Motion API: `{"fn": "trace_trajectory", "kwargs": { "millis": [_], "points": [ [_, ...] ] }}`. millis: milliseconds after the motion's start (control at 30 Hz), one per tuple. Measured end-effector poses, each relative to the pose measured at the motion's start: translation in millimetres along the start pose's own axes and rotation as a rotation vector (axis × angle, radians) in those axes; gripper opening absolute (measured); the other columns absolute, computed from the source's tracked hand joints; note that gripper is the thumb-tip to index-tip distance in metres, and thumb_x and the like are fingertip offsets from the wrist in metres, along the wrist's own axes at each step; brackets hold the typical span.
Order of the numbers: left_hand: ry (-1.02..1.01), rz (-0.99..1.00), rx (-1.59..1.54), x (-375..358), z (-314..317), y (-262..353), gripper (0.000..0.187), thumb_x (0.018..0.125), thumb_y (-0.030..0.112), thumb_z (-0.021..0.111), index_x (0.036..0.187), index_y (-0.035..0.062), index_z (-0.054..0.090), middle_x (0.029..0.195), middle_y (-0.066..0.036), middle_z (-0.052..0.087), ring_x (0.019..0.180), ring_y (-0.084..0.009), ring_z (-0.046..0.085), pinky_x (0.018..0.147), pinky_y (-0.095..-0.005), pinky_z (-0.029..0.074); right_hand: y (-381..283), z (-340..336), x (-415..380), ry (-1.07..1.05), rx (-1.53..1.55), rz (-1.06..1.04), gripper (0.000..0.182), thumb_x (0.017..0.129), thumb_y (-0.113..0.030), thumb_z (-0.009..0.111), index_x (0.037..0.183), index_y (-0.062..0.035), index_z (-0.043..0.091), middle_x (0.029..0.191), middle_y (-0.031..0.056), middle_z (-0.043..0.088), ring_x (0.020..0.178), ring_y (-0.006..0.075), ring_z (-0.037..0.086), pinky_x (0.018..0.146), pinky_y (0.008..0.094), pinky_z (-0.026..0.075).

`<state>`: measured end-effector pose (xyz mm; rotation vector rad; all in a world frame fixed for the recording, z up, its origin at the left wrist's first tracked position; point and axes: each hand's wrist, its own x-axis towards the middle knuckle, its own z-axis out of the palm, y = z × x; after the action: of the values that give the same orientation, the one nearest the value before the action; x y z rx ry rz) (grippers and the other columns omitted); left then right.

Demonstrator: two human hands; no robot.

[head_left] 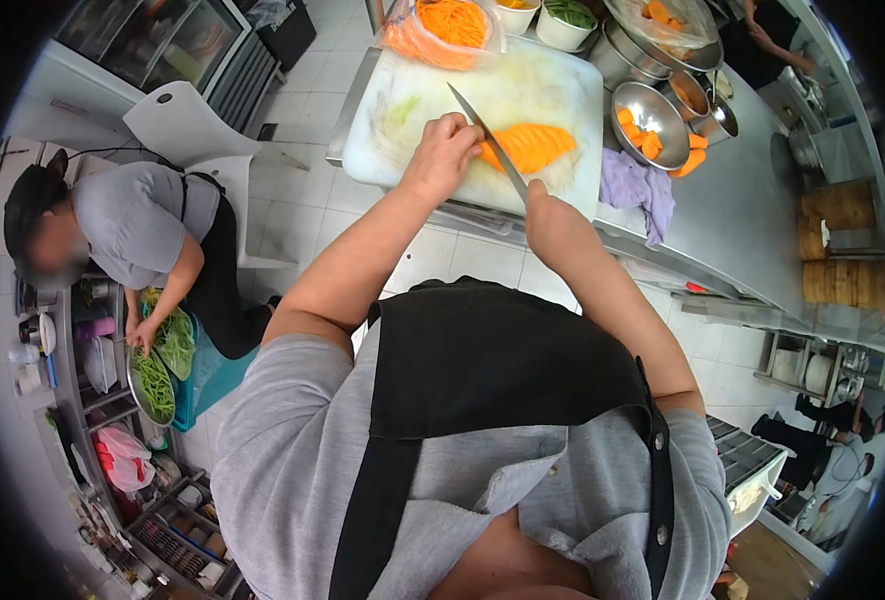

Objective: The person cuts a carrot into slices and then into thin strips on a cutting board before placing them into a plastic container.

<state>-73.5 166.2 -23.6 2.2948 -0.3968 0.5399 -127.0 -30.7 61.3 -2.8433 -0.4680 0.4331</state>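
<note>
A kitchen knife [491, 140] lies slantwise over the cutting board [383, 110], its tip pointing up and left. My right hand [560, 228] is closed round its handle. Just left of the blade, my left hand [445, 157] has curled fingers pressed on the end of a row of orange vegetable slices [533, 146], which look like carrot. Most slices fan out to the right of the blade. What sits under my left fingertips is partly hidden. Pale green scraps mark the board's left part.
Shredded orange vegetable fills a plastic bag [443, 35] behind the board. To the right stand a steel bowl [651, 125] with orange chunks, several pots and a purple cloth [640, 188]. At left, a co-worker [143, 220] bends over a bowl of green beans [153, 385] beside a white chair [198, 135].
</note>
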Motion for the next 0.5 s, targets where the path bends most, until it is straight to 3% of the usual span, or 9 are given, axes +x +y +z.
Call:
{"fn": "trace_trajectory", "kwargs": {
  "millis": [100,300,400,500],
  "points": [
    [0.009,-0.001,-0.002,-0.5,-1.3,1.4,0.024,0.080,0.009,0.069,0.103,0.0112,0.061,0.109,-0.010,0.050,0.102,-0.0330,0.050,0.089,-0.0391,0.045,6.0,9.7,8.6,0.103,-0.011,-0.091,0.012,0.089,-0.008,0.045,0.093,0.0032,0.045,0.068,0.0254,0.062,0.067,0.0402,0.065,0.059,0.0497,0.052],
    [0.014,0.010,-0.021,0.4,0.1,-0.1,0.024,0.080,0.009,0.069,0.103,0.0110,0.061,0.108,-0.011,0.051,0.101,-0.0325,0.050,0.088,-0.0381,0.046,5.0,4.5,13.6,0.018,-0.021,-0.048,0.014,0.089,-0.006,0.045,0.097,0.0043,0.046,0.073,0.0264,0.063,0.072,0.0411,0.065,0.064,0.0497,0.051],
    [0.004,-0.008,-0.014,0.7,-2.1,3.5,0.025,0.080,0.009,0.069,0.103,0.0107,0.061,0.108,-0.011,0.051,0.102,-0.0324,0.051,0.089,-0.0383,0.046,-0.6,-6.1,14.4,-0.090,-0.002,0.003,0.018,0.087,-0.005,0.042,0.103,0.0034,0.047,0.085,0.0266,0.065,0.085,0.0395,0.065,0.074,0.0489,0.051],
    [0.016,0.019,-0.006,0.1,-0.8,1.1,0.025,0.080,0.008,0.070,0.103,0.0104,0.061,0.107,-0.011,0.051,0.102,-0.0321,0.051,0.089,-0.0386,0.046,1.8,10.9,32.1,-0.057,0.038,-0.032,0.019,0.088,-0.005,0.042,0.104,0.0040,0.047,0.086,0.0266,0.065,0.087,0.0388,0.066,0.075,0.0481,0.052]
  ]
}}
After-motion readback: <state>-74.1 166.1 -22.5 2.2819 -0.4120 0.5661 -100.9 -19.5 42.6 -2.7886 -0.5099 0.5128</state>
